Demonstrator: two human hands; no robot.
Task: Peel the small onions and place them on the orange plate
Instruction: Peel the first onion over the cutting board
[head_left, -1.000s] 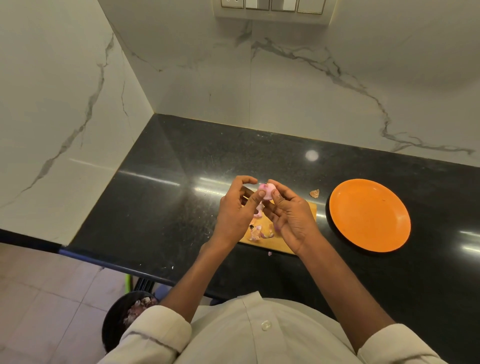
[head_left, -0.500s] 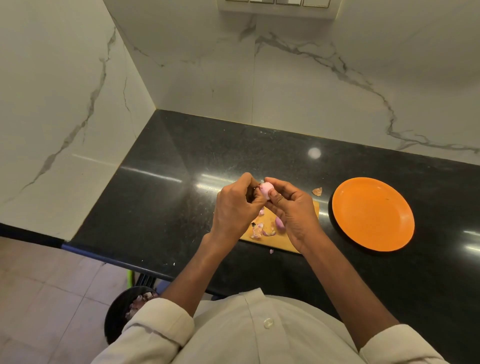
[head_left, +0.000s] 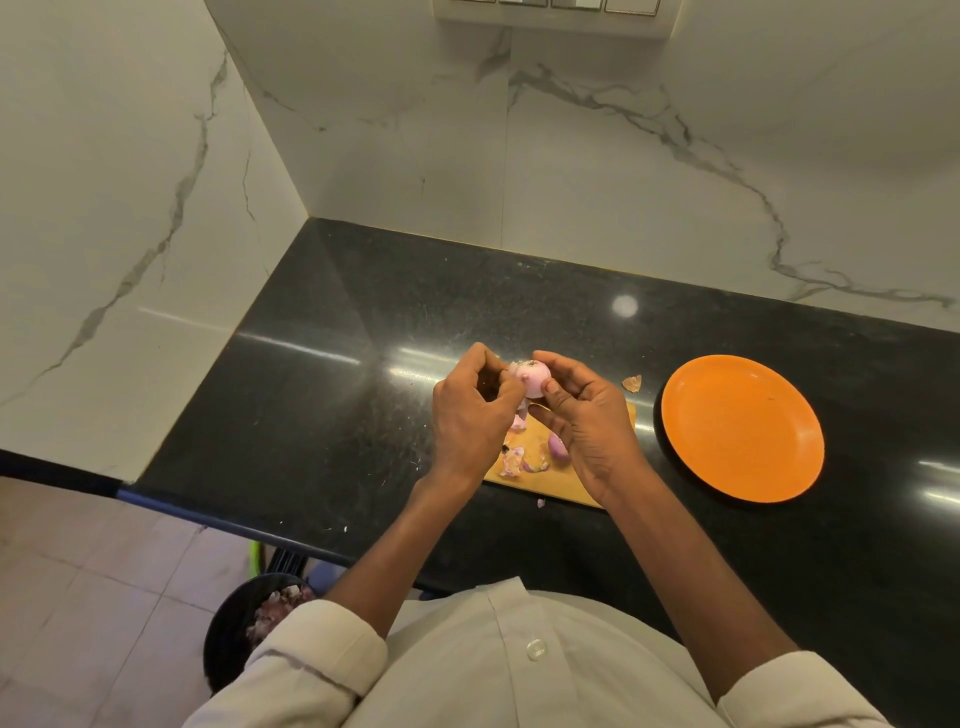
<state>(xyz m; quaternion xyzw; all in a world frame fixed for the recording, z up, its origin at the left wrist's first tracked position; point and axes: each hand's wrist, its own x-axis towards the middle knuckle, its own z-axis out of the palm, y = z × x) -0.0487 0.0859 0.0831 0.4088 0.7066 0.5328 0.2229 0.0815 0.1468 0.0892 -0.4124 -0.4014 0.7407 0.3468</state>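
1. The small onion is in the air between my two hands, above the far edge of the cutting board. A second ago a long strip of skin was hanging under it; now that strip is shorter, and more pale pink flesh shows on top. Only a small flap of skin is left at its 9 o'clock side.
2. For the task this means, I think, that this onion is nearly peeled. It must still go to the orange plate, which holds no onion yet.
3. My left hand is at 9 o'clock of the onion. Its fingers are curled and pinch the loose flap of skin.
4. My right hand is at 3 o'clock. It grasps the onion between the thumb below and the fingers on top, palm turned toward me.
5. On the board under my hands lie peel scraps and another onion, partly hidden by my right hand.
6. The plate sits on the black tabletop at 3 o'clock of the board, just beside it. A skin chip lies on the tabletop between them, toward 1 o'clock.
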